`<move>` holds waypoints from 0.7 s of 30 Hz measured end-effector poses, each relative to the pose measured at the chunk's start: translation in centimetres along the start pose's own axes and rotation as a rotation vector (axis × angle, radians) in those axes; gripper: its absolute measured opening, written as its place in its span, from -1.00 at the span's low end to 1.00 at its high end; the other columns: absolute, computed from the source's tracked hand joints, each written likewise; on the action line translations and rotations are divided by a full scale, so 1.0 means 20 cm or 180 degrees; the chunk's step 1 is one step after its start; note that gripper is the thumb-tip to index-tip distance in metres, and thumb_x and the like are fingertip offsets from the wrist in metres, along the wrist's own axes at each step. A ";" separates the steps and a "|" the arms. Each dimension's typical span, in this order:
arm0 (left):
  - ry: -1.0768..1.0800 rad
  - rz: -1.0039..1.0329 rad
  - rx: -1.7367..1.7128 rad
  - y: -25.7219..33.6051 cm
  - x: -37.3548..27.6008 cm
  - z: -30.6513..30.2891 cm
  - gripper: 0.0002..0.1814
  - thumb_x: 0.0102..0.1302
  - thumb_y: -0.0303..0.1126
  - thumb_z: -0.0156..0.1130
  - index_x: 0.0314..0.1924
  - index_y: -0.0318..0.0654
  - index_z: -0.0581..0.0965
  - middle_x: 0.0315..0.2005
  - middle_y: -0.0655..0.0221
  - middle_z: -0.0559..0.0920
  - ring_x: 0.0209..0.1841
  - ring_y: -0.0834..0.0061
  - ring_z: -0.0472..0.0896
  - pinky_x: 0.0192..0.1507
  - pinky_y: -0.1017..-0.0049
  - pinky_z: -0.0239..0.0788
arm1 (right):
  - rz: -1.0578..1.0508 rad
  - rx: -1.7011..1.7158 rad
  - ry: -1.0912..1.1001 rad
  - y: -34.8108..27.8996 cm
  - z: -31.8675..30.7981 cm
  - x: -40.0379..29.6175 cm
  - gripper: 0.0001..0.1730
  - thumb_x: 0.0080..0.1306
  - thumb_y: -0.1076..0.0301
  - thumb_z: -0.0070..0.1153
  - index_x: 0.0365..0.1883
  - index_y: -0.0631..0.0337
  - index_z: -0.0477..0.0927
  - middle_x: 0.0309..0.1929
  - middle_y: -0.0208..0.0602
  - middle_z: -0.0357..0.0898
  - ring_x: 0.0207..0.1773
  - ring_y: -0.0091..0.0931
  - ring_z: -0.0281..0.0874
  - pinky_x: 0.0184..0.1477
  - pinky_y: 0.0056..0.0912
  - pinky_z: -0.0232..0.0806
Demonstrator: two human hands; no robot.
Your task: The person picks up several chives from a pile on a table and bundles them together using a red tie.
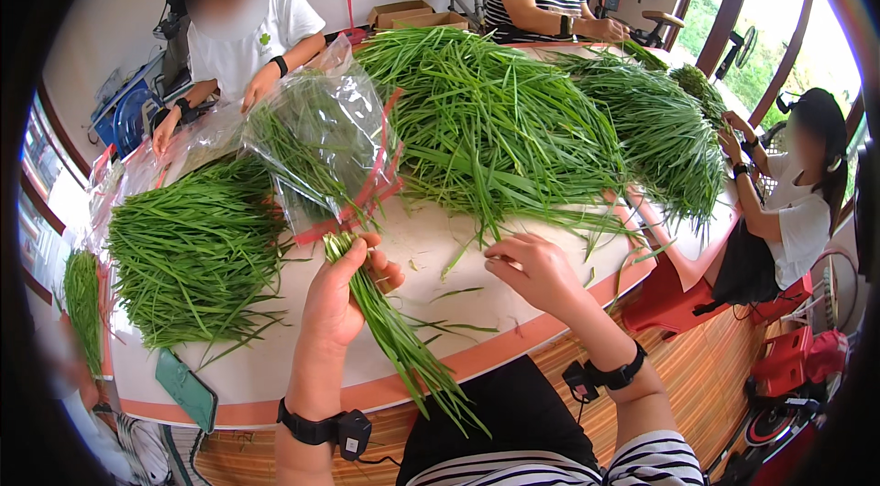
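Observation:
My left hand (344, 286) holds a bunch of garlic chives (405, 341), pale cut ends up by the thumb, leaf tips hanging past the table edge over my lap. Over the table, my right hand (540, 269) has its fingers bent at the lower fringe of a large loose heap of chives (488, 121). A few leaves reach its fingertips; whether they are pinched is unclear. Left of my left hand lies a neater stack of chives (196, 252). Beyond that hand, a clear plastic bag (330, 121) with red edging lies over more chives.
A green phone (185, 386) lies at the table's (275, 369) near left edge. Across from me, a person in a white shirt (240, 39) touches plastic bags. Two people at far right handle chives beside another heap (660, 121). Red stools (677, 307) stand right of the table.

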State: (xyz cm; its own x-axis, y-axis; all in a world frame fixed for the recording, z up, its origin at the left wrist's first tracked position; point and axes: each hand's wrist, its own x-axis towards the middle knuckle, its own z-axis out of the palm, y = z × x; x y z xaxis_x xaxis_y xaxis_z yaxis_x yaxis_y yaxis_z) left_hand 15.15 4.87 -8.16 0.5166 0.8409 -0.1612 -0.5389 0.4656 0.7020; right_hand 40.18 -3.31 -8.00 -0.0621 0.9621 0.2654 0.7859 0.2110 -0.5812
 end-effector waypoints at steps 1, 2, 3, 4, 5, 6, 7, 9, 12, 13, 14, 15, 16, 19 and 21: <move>-0.0116 -0.0078 0.0049 0.00 0.01 0.00 -0.78 0.33 -0.29 0.03 -0.12 -0.27 0.40 -0.49 0.45 0.45 -0.35 0.47 0.50 -0.13 0.29 0.43 | -0.0138 -0.0321 0.0153 0.01 0.02 0.03 -0.79 0.12 0.34 0.11 -0.26 0.17 0.57 -0.36 -0.22 0.53 -0.21 -0.25 0.45 -0.16 -0.37 0.33; 0.0112 -0.0097 0.0152 -0.01 0.01 0.03 -0.76 0.32 -0.29 0.05 -0.11 -0.28 0.39 -0.57 0.52 0.34 -0.48 0.58 0.38 -0.25 0.37 0.41 | -0.0127 -0.0464 -0.0100 0.00 0.03 0.07 -0.77 0.10 0.37 0.12 -0.23 0.12 0.57 -0.19 -0.28 0.49 0.09 -0.32 0.31 0.03 -0.27 0.21; 0.0106 -0.0111 0.0179 -0.01 0.01 0.04 -0.76 0.32 -0.29 0.05 -0.11 -0.28 0.39 -0.57 0.52 0.34 -0.48 0.58 0.38 -0.25 0.37 0.41 | -0.0112 -0.0446 -0.0079 -0.02 0.06 0.09 -0.77 0.10 0.37 0.12 -0.23 0.12 0.57 -0.19 -0.28 0.49 0.09 -0.32 0.31 0.03 -0.27 0.21; 0.0032 -0.0148 0.0215 -0.02 0.02 0.03 -0.76 0.31 -0.29 0.06 -0.11 -0.28 0.39 -0.59 0.53 0.32 -0.50 0.60 0.35 -0.31 0.41 0.37 | -0.0348 -0.0794 0.0066 -0.03 0.09 0.11 -0.77 0.09 0.38 0.12 -0.24 0.10 0.57 -0.11 -0.29 0.44 0.16 -0.27 0.21 0.06 -0.22 0.19; -0.0044 -0.0186 0.0249 -0.02 0.02 0.03 -0.75 0.31 -0.29 0.07 -0.11 -0.28 0.39 -0.60 0.54 0.30 -0.52 0.62 0.31 -0.36 0.45 0.33 | -0.0580 -0.1146 0.0210 -0.04 0.11 0.12 -0.77 0.08 0.38 0.13 -0.24 0.09 0.57 -0.03 -0.30 0.40 0.23 -0.22 0.12 0.09 -0.18 0.17; -0.0013 -0.0186 0.0285 -0.02 0.02 0.04 -0.74 0.29 -0.30 0.09 -0.10 -0.29 0.40 -0.62 0.56 0.28 -0.54 0.64 0.28 -0.40 0.49 0.27 | -0.0461 -0.1248 0.0004 -0.03 0.14 0.14 -0.78 0.06 0.41 0.13 -0.27 0.08 0.57 0.06 -0.32 0.33 0.29 -0.16 -0.01 0.11 -0.08 0.14; -0.0008 -0.0180 0.0304 -0.02 0.01 0.04 -0.74 0.29 -0.30 0.09 -0.10 -0.29 0.40 -0.62 0.56 0.28 -0.54 0.64 0.28 -0.40 0.49 0.27 | -0.0466 -0.1233 0.0016 -0.03 0.16 0.15 -0.78 0.06 0.41 0.13 -0.27 0.08 0.57 0.06 -0.32 0.33 0.29 -0.16 -0.01 0.11 -0.08 0.14; 0.0022 -0.0197 0.0325 -0.02 0.01 0.03 -0.73 0.29 -0.30 0.11 -0.10 -0.29 0.40 -0.63 0.57 0.28 -0.55 0.65 0.28 -0.40 0.49 0.27 | -0.0561 -0.1227 0.0364 -0.02 0.19 0.16 -0.80 0.08 0.41 0.13 -0.28 0.11 0.56 -0.03 -0.30 0.40 0.24 -0.17 0.09 0.09 -0.11 0.17; 0.0085 -0.0172 0.0502 -0.03 0.00 0.05 -0.73 0.27 -0.32 0.13 -0.10 -0.29 0.42 -0.63 0.57 0.28 -0.56 0.65 0.28 -0.42 0.50 0.28 | -0.0549 -0.0029 0.0484 -0.05 0.19 0.17 -0.84 0.12 0.40 0.12 -0.29 0.16 0.55 -0.16 -0.29 0.49 0.12 -0.21 0.27 0.06 -0.19 0.20; 0.0106 -0.0161 0.0648 -0.04 0.00 0.05 -0.73 0.26 -0.33 0.13 -0.09 -0.30 0.42 -0.63 0.56 0.29 -0.56 0.65 0.28 -0.42 0.51 0.28 | -0.0554 -0.0007 0.0470 -0.07 0.19 0.17 -0.84 0.12 0.40 0.12 -0.29 0.16 0.55 -0.16 -0.29 0.49 0.12 -0.21 0.27 0.06 -0.19 0.20; 0.0106 -0.0178 0.0669 -0.05 -0.01 0.06 -0.73 0.26 -0.34 0.12 -0.08 -0.29 0.44 -0.63 0.56 0.30 -0.55 0.65 0.29 -0.43 0.52 0.29 | -0.0336 0.0346 0.0419 -0.10 0.17 0.17 -0.84 0.14 0.39 0.12 -0.29 0.18 0.55 -0.23 -0.29 0.52 0.01 -0.25 0.36 0.00 -0.25 0.24; 0.0128 -0.0176 0.0692 -0.05 -0.01 0.06 -0.73 0.26 -0.34 0.12 -0.08 -0.29 0.44 -0.63 0.56 0.30 -0.55 0.65 0.29 -0.43 0.52 0.29 | -0.0118 0.0706 0.0381 -0.14 0.17 0.18 -0.85 0.16 0.38 0.12 -0.29 0.20 0.54 -0.31 -0.28 0.55 -0.09 -0.28 0.45 -0.07 -0.31 0.29; 0.0160 -0.0234 0.0784 -0.06 -0.02 0.07 -0.72 0.26 -0.34 0.12 -0.06 -0.29 0.44 -0.62 0.56 0.30 -0.55 0.66 0.29 -0.43 0.52 0.28 | -0.0124 0.0737 0.0381 -0.17 0.17 0.18 -0.85 0.16 0.38 0.12 -0.29 0.20 0.54 -0.31 -0.28 0.55 -0.09 -0.28 0.45 -0.07 -0.31 0.29; 0.0041 -0.0274 0.0983 -0.06 -0.02 0.10 -0.68 0.26 -0.32 0.13 -0.02 -0.27 0.46 -0.63 0.57 0.30 -0.56 0.66 0.28 -0.45 0.53 0.27 | 0.0029 0.1295 0.0303 -0.22 0.22 0.18 -0.84 0.18 0.37 0.12 -0.29 0.24 0.52 -0.37 -0.25 0.57 -0.26 -0.34 0.52 -0.22 -0.37 0.33; 0.0064 -0.0150 0.1065 -0.06 -0.03 0.11 -0.66 0.26 -0.28 0.15 -0.01 -0.27 0.46 -0.65 0.57 0.30 -0.58 0.66 0.28 -0.46 0.53 0.26 | -0.0152 0.1578 0.0440 -0.21 0.27 0.19 -0.85 0.20 0.34 0.08 -0.30 0.20 0.46 -0.38 -0.30 0.60 -0.32 -0.35 0.55 -0.13 -0.29 0.17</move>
State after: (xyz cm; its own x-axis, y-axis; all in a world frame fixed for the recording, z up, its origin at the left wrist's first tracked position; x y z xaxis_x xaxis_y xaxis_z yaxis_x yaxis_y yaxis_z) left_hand 17.05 3.21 -7.38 0.5206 0.8275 -0.2102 -0.2647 0.3905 0.8818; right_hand 33.21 0.42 -8.73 0.0174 0.9247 0.3802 0.3961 0.3427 -0.8518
